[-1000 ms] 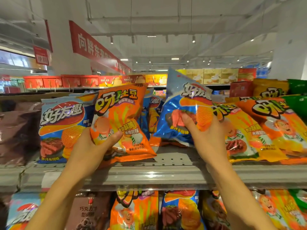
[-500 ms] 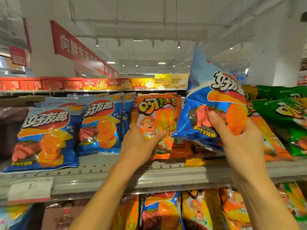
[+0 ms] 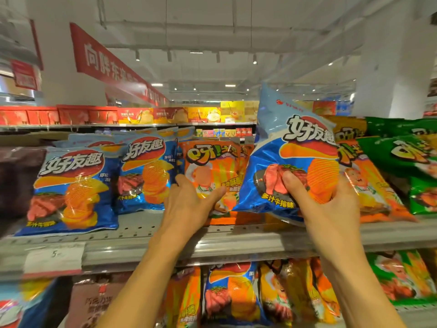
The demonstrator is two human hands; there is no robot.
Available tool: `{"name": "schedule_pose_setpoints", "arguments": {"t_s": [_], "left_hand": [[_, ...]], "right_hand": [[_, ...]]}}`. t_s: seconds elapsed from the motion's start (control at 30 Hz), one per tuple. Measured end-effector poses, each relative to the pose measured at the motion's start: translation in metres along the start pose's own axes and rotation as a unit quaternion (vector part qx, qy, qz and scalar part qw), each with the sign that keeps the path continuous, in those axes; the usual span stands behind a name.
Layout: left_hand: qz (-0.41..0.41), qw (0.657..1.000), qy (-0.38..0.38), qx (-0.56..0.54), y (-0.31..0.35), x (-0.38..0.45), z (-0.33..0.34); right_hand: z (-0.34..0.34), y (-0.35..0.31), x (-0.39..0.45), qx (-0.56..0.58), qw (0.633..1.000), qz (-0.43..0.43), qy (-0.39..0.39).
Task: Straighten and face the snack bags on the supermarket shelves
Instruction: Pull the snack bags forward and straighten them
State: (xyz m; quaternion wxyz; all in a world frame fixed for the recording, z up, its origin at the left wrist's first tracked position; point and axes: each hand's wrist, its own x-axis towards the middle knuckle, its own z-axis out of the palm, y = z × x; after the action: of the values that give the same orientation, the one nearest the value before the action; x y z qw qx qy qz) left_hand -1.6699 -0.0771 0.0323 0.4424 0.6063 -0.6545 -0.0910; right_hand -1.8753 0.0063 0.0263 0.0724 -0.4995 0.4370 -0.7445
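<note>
We've got right hand [image 3: 331,207] clamped on blue bag [image 3: 290,162], lifted above shelf [image 3: 212,247]; left hand [image 3: 189,204] grips orange bag [image 3: 210,171] beside it. Light, crinkly, slick, crushable: hold bottom edges.

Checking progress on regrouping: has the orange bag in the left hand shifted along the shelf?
Yes. The orange bag moved right, now past both standing blue bags.

blue chip bag [image 3: 290,162] tilted, lifted off shelf [image 3: 142,242]
</note>
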Motion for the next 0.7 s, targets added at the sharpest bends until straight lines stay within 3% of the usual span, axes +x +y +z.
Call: {"name": "schedule_pose_setpoints", "arguments": {"t_s": [0.23,0.33,0.47,0.57,0.7], "left_hand": [[0.071,0.988,-0.118,0.067,0.002,-0.004,-0.002],[0.105,0.99,-0.035,0.089,-0.026,-0.022,-0.033],[0.15,0.958,0.118,0.213,-0.088,-0.049,-0.076],[0.154,0.944,0.17,0.236,-0.133,-0.061,-0.097],[0.166,0.949,0.207,0.169,-0.169,-0.07,-0.105]], "right_hand": [[0.029,-0.013,-0.011,-0.02,1.0,-0.016,-0.007],[0.048,-0.021,-0.014,-0.041,0.999,-0.029,-0.009],[0.093,-0.031,-0.026,-0.072,0.996,-0.039,-0.036],[0.141,-0.04,-0.041,-0.097,0.991,-0.048,-0.075],[0.199,-0.041,-0.062,-0.165,0.975,-0.039,-0.141]]}}
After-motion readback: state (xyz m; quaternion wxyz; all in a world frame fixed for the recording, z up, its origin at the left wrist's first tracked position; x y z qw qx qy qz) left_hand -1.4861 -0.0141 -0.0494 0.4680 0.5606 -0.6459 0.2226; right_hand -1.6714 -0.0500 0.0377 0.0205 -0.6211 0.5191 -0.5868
